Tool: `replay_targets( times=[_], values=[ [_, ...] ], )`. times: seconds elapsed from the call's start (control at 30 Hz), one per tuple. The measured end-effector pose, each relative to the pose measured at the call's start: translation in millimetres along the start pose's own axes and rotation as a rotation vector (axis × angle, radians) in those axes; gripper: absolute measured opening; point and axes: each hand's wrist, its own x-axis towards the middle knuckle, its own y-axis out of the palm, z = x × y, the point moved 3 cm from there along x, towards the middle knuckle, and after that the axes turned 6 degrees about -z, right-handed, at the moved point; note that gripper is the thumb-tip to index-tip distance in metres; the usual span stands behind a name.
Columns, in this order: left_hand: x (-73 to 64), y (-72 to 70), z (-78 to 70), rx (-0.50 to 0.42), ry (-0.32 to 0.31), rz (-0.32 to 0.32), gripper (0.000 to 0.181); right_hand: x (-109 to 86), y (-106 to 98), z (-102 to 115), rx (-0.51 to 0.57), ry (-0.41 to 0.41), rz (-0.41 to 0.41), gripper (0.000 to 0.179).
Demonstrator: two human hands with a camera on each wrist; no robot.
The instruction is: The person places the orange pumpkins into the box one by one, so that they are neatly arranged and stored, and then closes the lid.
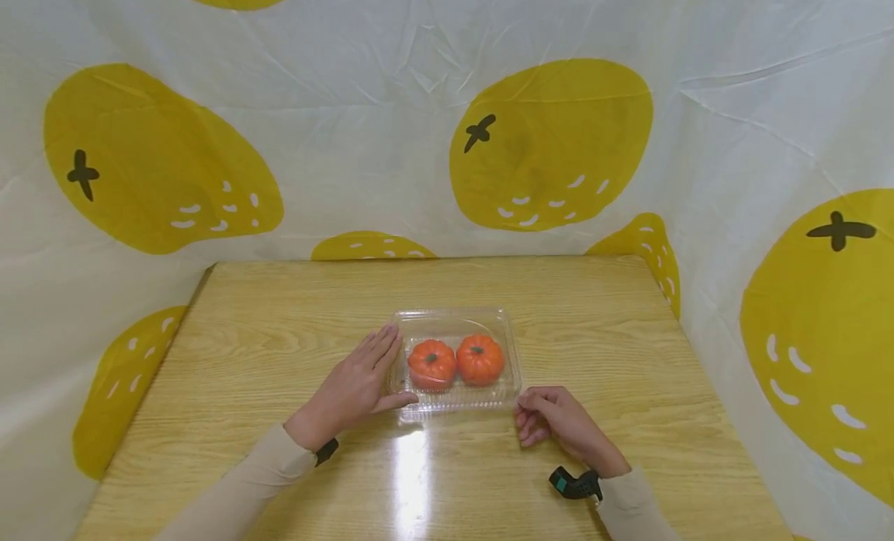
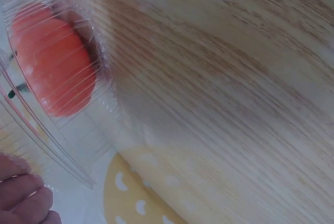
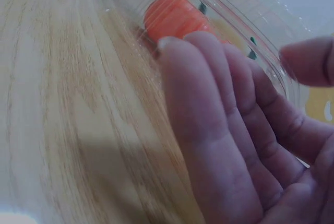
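Observation:
Two orange toy pumpkins, a left one point(image 1: 431, 365) and a right one point(image 1: 479, 361), lie side by side inside a clear plastic clamshell container point(image 1: 447, 321) with its lid over them. My left hand point(image 1: 356, 382) lies along the container's left side, fingers straight and thumb at the front edge. At the front right corner is my right hand point(image 1: 559, 424). In the right wrist view its fingers point(image 3: 209, 98) are loosely bent, with a gap to the thumb point(image 3: 309, 62), which overlaps the rim; contact there is unclear. Through the ribbed wall an orange pumpkin point(image 2: 57, 67) shows in the left wrist view.
A wood-grain table point(image 1: 279, 316) bears the container. Behind and beside it hangs a white curtain point(image 1: 363, 153) with large yellow fruit prints. Both wrists wear black straps, the right strap point(image 1: 576, 484) showing a green patch.

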Motion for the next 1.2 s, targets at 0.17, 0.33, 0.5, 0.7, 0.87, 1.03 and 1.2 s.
replay_targets(
  times=[0.17, 0.33, 0.5, 0.7, 0.87, 1.03, 1.2],
  values=[
    [-0.6, -1.6, -0.5, 0.024, 0.006, -0.016, 0.102, 1.6, 2.4, -1.8, 0.012, 0.001, -0.003, 0.035],
    [-1.4, -7.8, 3.0, 0.020, -0.010, -0.025, 0.099, 2.5, 4.0, -2.5, 0.010, 0.007, -0.007, 0.032],
    [-8.1, -13.9, 10.7, 0.012, -0.061, -0.030, 0.087, 3.7, 5.7, -2.4, 0.012, 0.010, -0.014, 0.031],
    [-21.6, -11.2, 15.2, -0.125, -0.261, -0.009, 0.058, 4.9, 7.2, -4.1, 0.013, 0.027, -0.036, 0.031],
    [-35.8, -0.4, 12.9, -0.397, -0.532, 0.029, 0.042, 5.6, 7.4, -6.0, 0.022, 0.037, -0.050, 0.032],
    [-46.8, 8.3, 10.6, -0.582, -0.707, 0.059, 0.041, 7.0, 9.0, -6.0, 0.049, 0.029, -0.045, 0.032],
    [-54.2, 14.8, 6.9, -0.725, -0.815, 0.078, 0.035, 8.3, 10.8, -6.4, 0.064, 0.025, -0.054, 0.031]
  ],
)
